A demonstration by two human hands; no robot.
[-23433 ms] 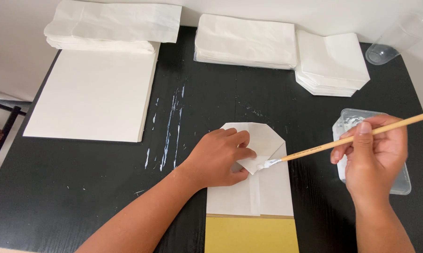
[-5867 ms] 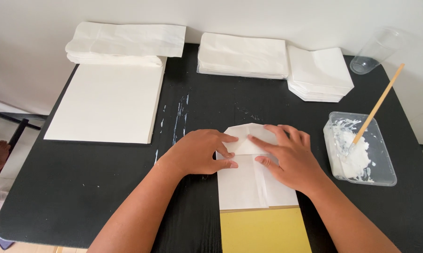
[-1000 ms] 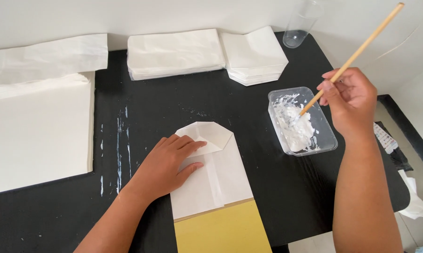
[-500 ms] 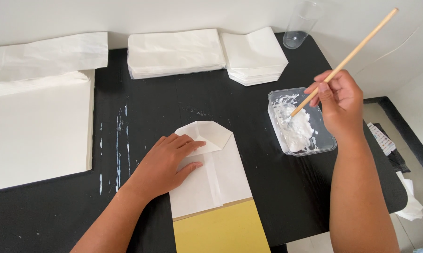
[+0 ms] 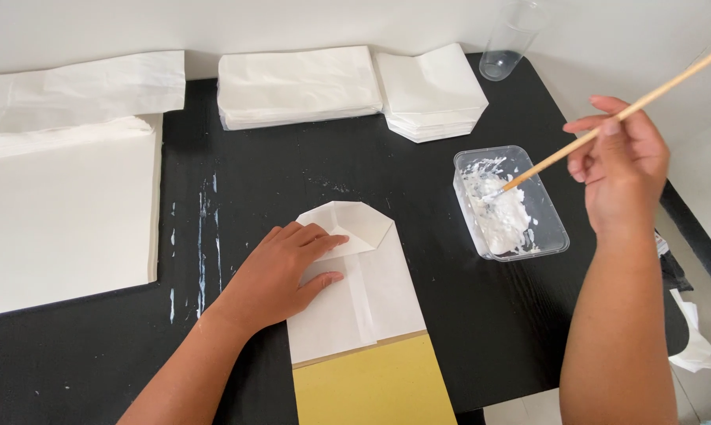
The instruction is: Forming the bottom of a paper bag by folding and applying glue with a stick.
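Observation:
My left hand (image 5: 281,271) lies flat on a folded white paper bag (image 5: 371,291) in the middle of the black table (image 5: 292,173), fingers pressing its folded top flap. The bag rests on a yellow sheet (image 5: 379,386) at the near edge. My right hand (image 5: 623,169) grips a long wooden-handled brush (image 5: 607,122), whose tip sits in white glue inside a clear plastic tub (image 5: 556,228) to the right of the bag.
Stacks of white paper bags (image 5: 296,83) and folded ones (image 5: 434,90) line the far edge. A large white sheet pile (image 5: 56,220) with loose bags (image 5: 72,94) lies at left. A clear cup (image 5: 509,39) stands at the back. White glue streaks (image 5: 202,236) mark the table.
My right hand went from pressing the bag to holding the brush at the glue tub. In the last second it drew back slightly, with the tip staying in the glue. My left hand stays put.

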